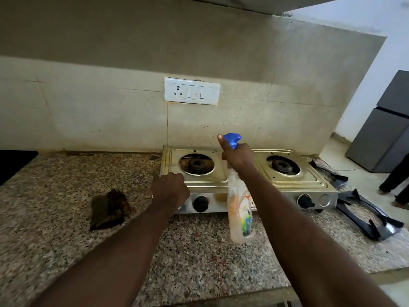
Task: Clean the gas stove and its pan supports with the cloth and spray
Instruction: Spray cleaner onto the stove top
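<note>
spray (240, 209) hangs in the right hand (238, 156) on my feed, held above the middle of the stove (309, 182) between its two burners. the hand is wrapped round the bottle's neck just under the blue trigger head, with one finger pointing straight up beside it. the bottle's body slopes down toward the near edge, in front of the stove's front panel. the left hand (169, 188) is clenched into a fist at the stove's near left corner. i see nothing held in it, and i cannot tell whether it touches the metal. the left burner (196, 163) and right burner (284, 166) are bare, and grime shows in the left well. both supports are off the stove, lying on the counter (66, 185) to its right. one support (371, 220) is near and the other (327, 171) is farther back, against the stove's right side. the cloth (108, 209) lies crumpled on the counter, left of the stove and near the left forearm, touched by neither hand. a socket plate (192, 91) sits on the wall behind the stove. at far right are a grey fridge (387, 129) and someone's legs (394, 185).
</note>
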